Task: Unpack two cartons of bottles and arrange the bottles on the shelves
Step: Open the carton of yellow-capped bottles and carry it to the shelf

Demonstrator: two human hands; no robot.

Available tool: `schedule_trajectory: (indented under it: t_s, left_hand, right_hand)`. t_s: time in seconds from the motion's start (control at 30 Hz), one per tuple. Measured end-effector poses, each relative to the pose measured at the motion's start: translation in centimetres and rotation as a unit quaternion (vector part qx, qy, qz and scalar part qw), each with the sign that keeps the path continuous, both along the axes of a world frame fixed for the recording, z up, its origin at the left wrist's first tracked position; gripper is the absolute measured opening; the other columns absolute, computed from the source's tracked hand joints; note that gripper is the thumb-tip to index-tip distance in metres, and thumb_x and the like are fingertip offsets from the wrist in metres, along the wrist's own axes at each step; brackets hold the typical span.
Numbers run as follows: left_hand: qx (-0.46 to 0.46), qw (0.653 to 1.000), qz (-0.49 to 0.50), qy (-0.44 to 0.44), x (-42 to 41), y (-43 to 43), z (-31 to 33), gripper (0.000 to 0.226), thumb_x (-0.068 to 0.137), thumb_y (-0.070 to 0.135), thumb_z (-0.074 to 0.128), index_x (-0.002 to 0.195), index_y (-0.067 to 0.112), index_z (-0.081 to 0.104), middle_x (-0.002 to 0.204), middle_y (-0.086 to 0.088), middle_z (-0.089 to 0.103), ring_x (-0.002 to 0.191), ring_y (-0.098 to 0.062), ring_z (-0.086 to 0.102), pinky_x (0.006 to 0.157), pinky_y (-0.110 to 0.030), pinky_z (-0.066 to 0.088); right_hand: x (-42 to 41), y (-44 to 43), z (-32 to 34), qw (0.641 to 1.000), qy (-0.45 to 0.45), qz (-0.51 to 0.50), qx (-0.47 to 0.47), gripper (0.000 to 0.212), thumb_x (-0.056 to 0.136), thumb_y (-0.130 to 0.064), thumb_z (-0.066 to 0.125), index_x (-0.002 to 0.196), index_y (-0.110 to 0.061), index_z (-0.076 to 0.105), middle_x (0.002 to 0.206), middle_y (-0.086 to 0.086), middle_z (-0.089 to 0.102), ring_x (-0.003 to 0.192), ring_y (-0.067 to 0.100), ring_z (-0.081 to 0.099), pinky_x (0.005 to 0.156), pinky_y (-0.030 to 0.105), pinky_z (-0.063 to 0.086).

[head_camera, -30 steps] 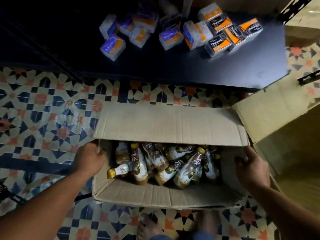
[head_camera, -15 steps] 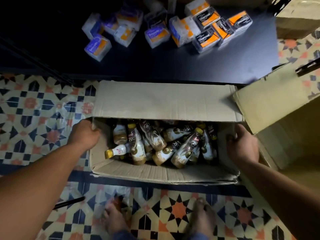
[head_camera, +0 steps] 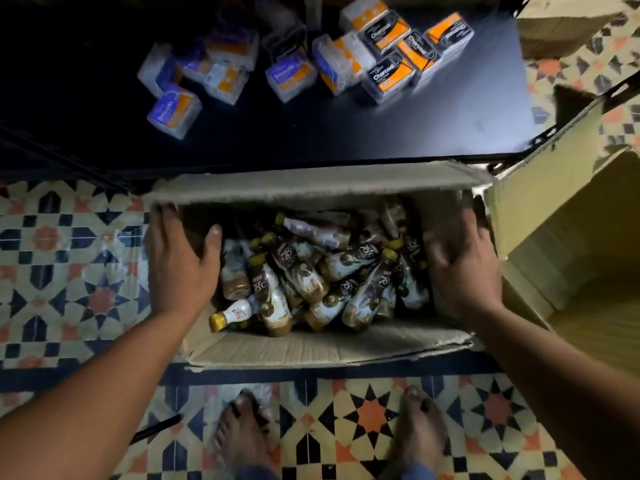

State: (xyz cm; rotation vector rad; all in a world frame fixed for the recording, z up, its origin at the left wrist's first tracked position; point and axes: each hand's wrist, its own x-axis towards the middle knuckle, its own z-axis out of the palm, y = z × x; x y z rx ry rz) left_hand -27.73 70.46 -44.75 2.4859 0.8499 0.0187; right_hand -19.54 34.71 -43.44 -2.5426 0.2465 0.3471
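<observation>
The open carton (head_camera: 311, 348) sits on the tiled floor (head_camera: 62, 271) against the dark shelf (head_camera: 346, 136), with bottles (head_camera: 301, 271) heaped inside. The left hand (head_camera: 180, 268) lies over its left wall, fingers straight; the right hand (head_camera: 464, 271) at the right wall is blurred, grip unclear

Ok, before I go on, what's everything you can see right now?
carton: one, brown cardboard, open, on the tiled floor against the shelf
bottles: many, yellow caps, brown-and-white, jumbled inside the carton
second carton: one, brown, open, right of the first
cardboard box: one, brown, top right corner
shelf: one, black, beyond the carton
Smooth packs: several, blue-and-orange, shelf, left
Charcoal packs: several, black-and-orange, shelf, right
left hand: carton's left end, fingers straight
right hand: carton's right end, fingers spread, blurred
feet: two, bare, near side of carton
</observation>
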Motion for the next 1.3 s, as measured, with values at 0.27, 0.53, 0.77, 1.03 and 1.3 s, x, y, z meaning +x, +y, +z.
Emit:
schedule_trajectory:
  t_s: [0.27,0.53,0.77,1.03,1.3]
  left_hand:
    - [0.056,0.976,-0.194,0.088,7.3,1.8,-1.5,0.079,0.096,0.055,0.052,0.159,0.032,0.011,0.168,-0.006,0.006,0.152,-0.039,0.009,0.116,-0.065,0.023]
    - [0.078,0.961,-0.224,0.142,10.0,3.7,-3.5,0.079,0.09,0.036,0.067,0.156,0.035,0.024,0.164,-0.006,0.023,0.148,-0.039,0.02,0.113,-0.062,0.031]
    - [0.111,0.957,-0.246,0.104,8.5,4.6,-4.0,0.08,0.089,0.012,0.064,0.156,0.035,0.026,0.162,-0.008,0.029,0.143,-0.044,0.03,0.118,-0.054,0.029]
    - [0.113,0.955,-0.257,0.096,7.6,3.5,-3.3,0.081,0.089,0.015,0.066,0.157,0.032,0.025,0.163,-0.005,0.026,0.145,-0.04,0.023,0.114,-0.058,0.03]
    - [0.138,0.954,-0.24,0.118,6.2,4.0,-3.8,0.093,0.088,0.005,0.062,0.158,0.039,0.01,0.167,0.0,0.015,0.148,-0.041,0.017,0.106,-0.065,0.039]
  right_hand:
    - [7.3,0.8,0.9,0.984,0.067,0.14,-0.089,0.093,0.102,-0.042,0.056,0.159,-0.039,-0.017,0.16,0.027,0.032,0.12,0.044,0.06,0.092,0.046,0.048]
    - [12.7,-1.2,-3.8,0.975,0.07,0.206,-0.044,0.087,0.098,-0.02,0.058,0.164,-0.028,0.002,0.166,0.011,0.022,0.145,0.032,0.035,0.114,0.04,0.036]
    - [13.2,-3.3,-3.7,0.968,0.037,0.245,-0.04,0.066,0.101,-0.006,0.046,0.158,-0.036,0.032,0.136,0.007,0.058,0.09,0.03,0.06,0.069,0.022,0.034]
    - [11.8,-5.0,-3.8,0.964,0.028,0.264,0.001,0.07,0.096,0.004,0.051,0.158,-0.025,0.034,0.15,0.015,0.049,0.116,0.038,0.058,0.085,0.026,0.039]
    - [10.0,-2.6,-5.3,0.979,-0.058,0.193,-0.006,0.051,0.104,-0.017,0.031,0.153,-0.004,0.037,0.157,0.022,0.04,0.147,0.035,0.038,0.123,0.028,0.026]
